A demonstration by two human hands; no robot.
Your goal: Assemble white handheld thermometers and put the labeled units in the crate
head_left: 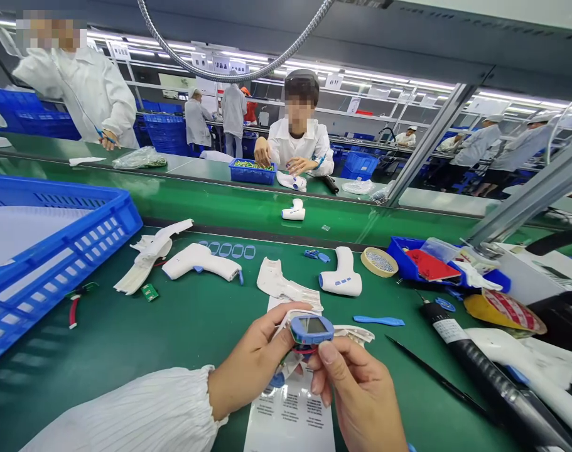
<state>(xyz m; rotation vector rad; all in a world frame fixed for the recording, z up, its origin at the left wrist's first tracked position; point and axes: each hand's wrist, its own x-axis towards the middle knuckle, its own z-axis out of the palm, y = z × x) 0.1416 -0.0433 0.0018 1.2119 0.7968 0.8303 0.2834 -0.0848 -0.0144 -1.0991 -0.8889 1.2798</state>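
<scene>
My left hand (252,364) and my right hand (356,395) both grip a white thermometer gun part (311,329) with a blue-rimmed display screen facing up, held over a printed paper sheet (290,414) on the green mat. The fingers of both hands are closed round it. On the mat beyond lie a white thermometer gun on its side (201,260), another standing upright (342,276), and open white shell halves (280,282).
A blue crate (54,251) sits at the left. A tape roll (378,262), a blue tray of parts (408,263), an electric screwdriver (478,370) and tweezers (431,373) lie at the right. A person in white works across the conveyor (297,141).
</scene>
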